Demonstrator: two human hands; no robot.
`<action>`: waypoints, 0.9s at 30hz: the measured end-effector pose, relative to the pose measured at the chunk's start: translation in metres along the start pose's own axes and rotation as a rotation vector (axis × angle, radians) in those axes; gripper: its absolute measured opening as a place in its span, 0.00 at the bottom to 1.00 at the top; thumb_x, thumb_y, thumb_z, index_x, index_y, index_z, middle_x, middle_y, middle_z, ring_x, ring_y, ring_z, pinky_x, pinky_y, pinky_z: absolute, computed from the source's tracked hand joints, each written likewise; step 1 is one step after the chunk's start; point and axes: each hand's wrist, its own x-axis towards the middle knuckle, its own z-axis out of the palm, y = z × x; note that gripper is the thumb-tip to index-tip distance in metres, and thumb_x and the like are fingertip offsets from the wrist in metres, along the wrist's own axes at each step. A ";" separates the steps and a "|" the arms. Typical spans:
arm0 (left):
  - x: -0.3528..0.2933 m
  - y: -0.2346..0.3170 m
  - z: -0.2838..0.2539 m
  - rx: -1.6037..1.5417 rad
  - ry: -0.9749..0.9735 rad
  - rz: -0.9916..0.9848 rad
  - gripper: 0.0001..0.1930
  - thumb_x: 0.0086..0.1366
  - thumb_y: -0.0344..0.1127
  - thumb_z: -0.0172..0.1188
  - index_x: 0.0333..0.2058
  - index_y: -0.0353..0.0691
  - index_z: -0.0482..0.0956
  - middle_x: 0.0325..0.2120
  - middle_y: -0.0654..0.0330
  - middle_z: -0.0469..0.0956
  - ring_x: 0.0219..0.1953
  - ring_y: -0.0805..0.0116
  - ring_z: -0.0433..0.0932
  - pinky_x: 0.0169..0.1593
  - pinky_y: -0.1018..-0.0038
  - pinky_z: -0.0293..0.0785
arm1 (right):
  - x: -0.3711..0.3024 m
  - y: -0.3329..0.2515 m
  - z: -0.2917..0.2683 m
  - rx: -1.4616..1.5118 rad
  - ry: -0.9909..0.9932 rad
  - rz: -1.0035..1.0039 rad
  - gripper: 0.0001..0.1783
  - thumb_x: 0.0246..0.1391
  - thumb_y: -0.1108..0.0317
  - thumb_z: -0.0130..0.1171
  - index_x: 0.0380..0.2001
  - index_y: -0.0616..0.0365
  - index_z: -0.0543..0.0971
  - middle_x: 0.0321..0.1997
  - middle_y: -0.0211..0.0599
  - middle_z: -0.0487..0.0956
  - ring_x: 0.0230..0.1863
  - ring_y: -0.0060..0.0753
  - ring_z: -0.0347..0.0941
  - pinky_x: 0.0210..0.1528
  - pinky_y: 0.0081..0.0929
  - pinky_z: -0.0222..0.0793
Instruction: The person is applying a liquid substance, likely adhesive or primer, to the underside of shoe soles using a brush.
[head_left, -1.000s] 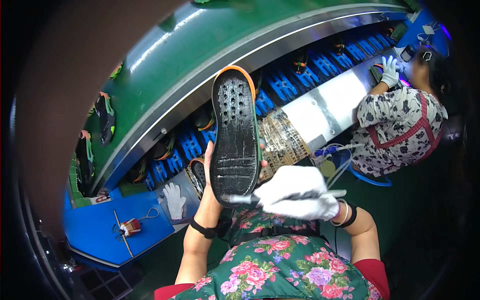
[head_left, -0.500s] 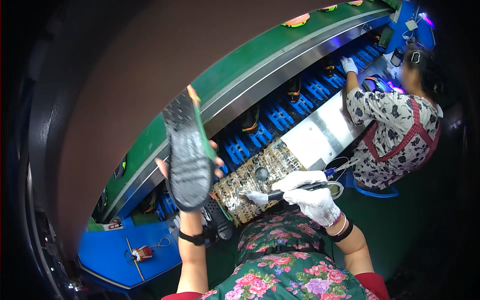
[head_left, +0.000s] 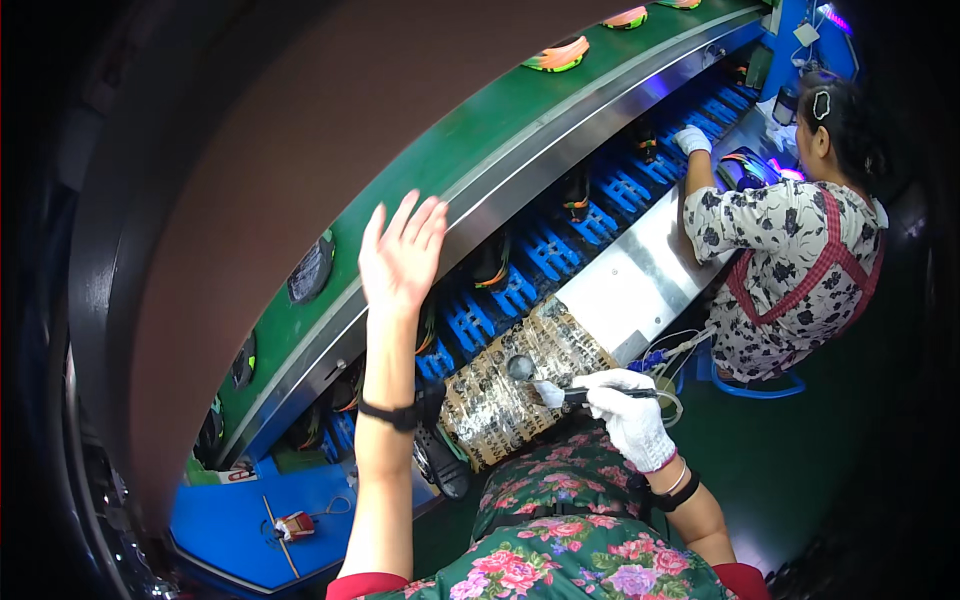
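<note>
My bare left hand (head_left: 403,250) is stretched out over the metal edge of the green belt (head_left: 455,150), fingers spread, holding nothing. Right of its reach, my gloved right hand (head_left: 632,418) grips a brush (head_left: 600,395) by its dark handle. The brush's white tip (head_left: 549,393) is beside a small round dark pot (head_left: 521,368) on the tape-covered work surface (head_left: 480,405). A shoe (head_left: 312,270) with a dark sole lies on the green belt, left of my left hand. Close to my left forearm rests another dark shoe (head_left: 441,465), partly hidden.
Blue racks (head_left: 550,252) carrying shoes run below the belt. Farther along, orange-and-green shoes (head_left: 560,55) lie on it. A co-worker (head_left: 790,240) sits at the right beside a white panel (head_left: 620,280). A blue table (head_left: 235,520) with a red-and-white item stands lower left.
My left hand has let go of the shoe, which now lies on the green belt, and its fingers have opened. The brush has moved right and closer to the pot.
</note>
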 end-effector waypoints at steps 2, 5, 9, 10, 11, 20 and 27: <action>0.062 -0.019 0.022 0.404 0.045 0.150 0.40 0.79 0.48 0.64 0.77 0.28 0.61 0.62 0.37 0.78 0.66 0.47 0.78 0.64 0.57 0.81 | 0.000 0.002 -0.008 0.067 0.033 -0.003 0.14 0.62 0.77 0.67 0.49 0.68 0.90 0.37 0.37 0.89 0.31 0.21 0.77 0.35 0.20 0.72; 0.144 -0.034 0.041 0.968 0.177 0.293 0.46 0.76 0.51 0.67 0.80 0.31 0.56 0.59 0.39 0.79 0.63 0.52 0.78 0.63 0.61 0.78 | -0.002 0.006 -0.019 0.146 0.072 -0.026 0.13 0.60 0.79 0.65 0.48 0.69 0.89 0.42 0.44 0.91 0.32 0.24 0.79 0.37 0.23 0.76; 0.224 -0.025 0.048 1.752 0.297 0.504 0.57 0.69 0.56 0.71 0.84 0.41 0.47 0.61 0.42 0.79 0.63 0.50 0.79 0.69 0.58 0.72 | -0.009 0.011 -0.036 0.287 0.151 -0.068 0.10 0.60 0.81 0.65 0.44 0.67 0.89 0.46 0.47 0.91 0.33 0.25 0.80 0.39 0.24 0.78; 0.241 -0.020 0.050 1.854 0.297 0.502 0.57 0.69 0.55 0.72 0.84 0.42 0.45 0.59 0.44 0.80 0.54 0.52 0.81 0.60 0.60 0.76 | -0.011 0.010 -0.041 0.245 0.174 -0.084 0.10 0.60 0.81 0.64 0.43 0.66 0.89 0.46 0.47 0.91 0.34 0.25 0.81 0.39 0.23 0.78; 0.256 -0.012 0.050 1.883 0.296 0.450 0.58 0.68 0.53 0.72 0.84 0.42 0.44 0.57 0.45 0.81 0.45 0.55 0.82 0.52 0.62 0.80 | -0.014 0.011 -0.044 0.259 0.194 -0.088 0.10 0.60 0.81 0.64 0.42 0.66 0.90 0.46 0.47 0.92 0.34 0.25 0.81 0.39 0.23 0.78; 0.294 0.045 0.009 1.335 0.453 0.309 0.25 0.70 0.43 0.73 0.60 0.46 0.74 0.48 0.54 0.81 0.22 0.62 0.83 0.26 0.66 0.89 | -0.022 0.022 -0.057 0.342 0.274 -0.113 0.11 0.59 0.84 0.63 0.43 0.65 0.90 0.48 0.50 0.91 0.36 0.27 0.84 0.42 0.23 0.81; 0.114 0.053 0.001 1.003 0.223 0.379 0.15 0.75 0.46 0.72 0.48 0.46 0.78 0.45 0.60 0.83 0.50 0.62 0.83 0.54 0.56 0.84 | -0.016 0.025 -0.045 0.249 0.175 -0.061 0.11 0.62 0.80 0.64 0.45 0.64 0.90 0.44 0.40 0.91 0.36 0.22 0.82 0.40 0.20 0.77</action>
